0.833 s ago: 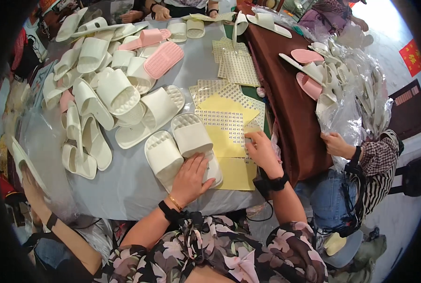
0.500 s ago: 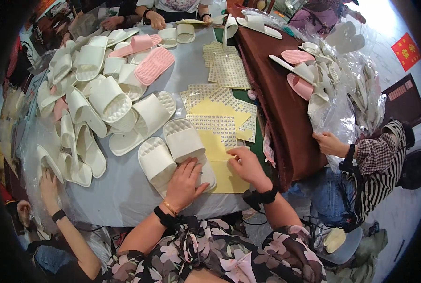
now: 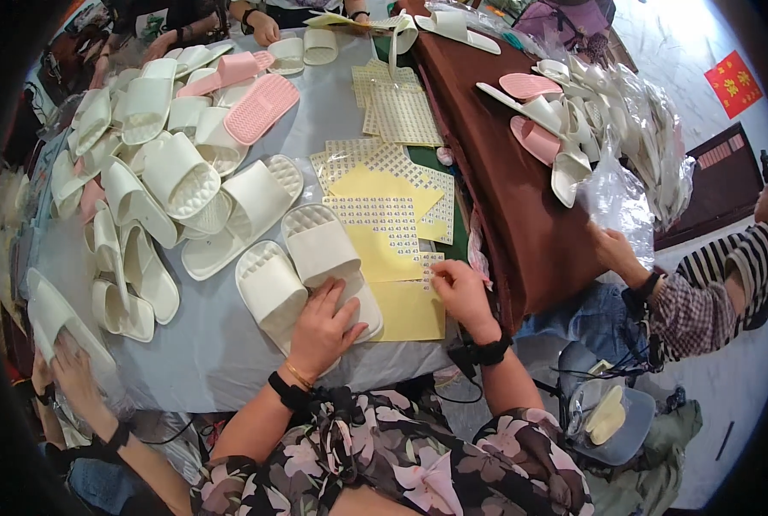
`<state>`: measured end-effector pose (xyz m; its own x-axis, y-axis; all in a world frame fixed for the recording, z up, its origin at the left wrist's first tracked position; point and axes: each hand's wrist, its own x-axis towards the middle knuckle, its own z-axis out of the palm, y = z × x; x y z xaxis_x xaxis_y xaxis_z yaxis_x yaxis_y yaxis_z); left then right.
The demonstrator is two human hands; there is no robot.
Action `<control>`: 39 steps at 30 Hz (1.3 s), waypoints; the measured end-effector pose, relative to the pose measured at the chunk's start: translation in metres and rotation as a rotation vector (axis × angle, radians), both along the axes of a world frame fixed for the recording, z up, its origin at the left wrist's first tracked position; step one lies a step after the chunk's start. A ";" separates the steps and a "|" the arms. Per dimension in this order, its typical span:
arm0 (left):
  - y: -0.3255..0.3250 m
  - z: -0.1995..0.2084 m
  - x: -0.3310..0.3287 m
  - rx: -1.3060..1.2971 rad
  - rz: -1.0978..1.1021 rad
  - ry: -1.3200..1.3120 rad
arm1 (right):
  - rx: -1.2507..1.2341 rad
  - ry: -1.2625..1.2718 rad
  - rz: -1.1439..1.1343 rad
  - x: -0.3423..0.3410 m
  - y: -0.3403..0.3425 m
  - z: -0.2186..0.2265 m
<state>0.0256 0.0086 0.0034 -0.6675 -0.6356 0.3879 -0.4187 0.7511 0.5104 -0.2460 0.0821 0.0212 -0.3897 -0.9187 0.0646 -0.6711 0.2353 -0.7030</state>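
A pair of white slippers [image 3: 322, 242] lies side by side on the table in front of me, toes pointing away. My left hand [image 3: 325, 325] rests on them with fingers stretched out over the heel part of the right slipper. My right hand [image 3: 463, 297] has thumb and forefinger pinched at the right edge of the sticker sheets; whatever is between the fingertips is too small to make out. Beside it lie a yellow backing sheet [image 3: 408, 314] and a partly used sheet of small printed stickers [image 3: 368, 209]. More sticker sheets [image 3: 408, 112] are spread farther back.
Piled white slippers [image 3: 182, 176] and a pink slipper [image 3: 262, 109] cover the table's left. To the right, a brown cloth-covered surface [image 3: 495, 172] holds more slippers and clear plastic bags. Co-workers' hands appear at left [image 3: 76, 377], right [image 3: 618, 256] and the far edge [image 3: 265, 27].
My right hand has shifted a little to the right, uncovering a strip of stickers. My left hand stays on the slippers. The left co-worker's hand now holds a white slipper nearer the table edge.
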 end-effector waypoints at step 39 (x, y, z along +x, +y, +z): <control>0.002 -0.002 0.002 -0.027 -0.005 -0.040 | 0.087 0.207 -0.022 0.025 0.017 -0.010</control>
<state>0.0275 0.0106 0.0016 -0.6859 -0.6217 0.3781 -0.4343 0.7667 0.4728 -0.2212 0.0993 0.0117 -0.3963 -0.9158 0.0661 -0.7931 0.3052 -0.5271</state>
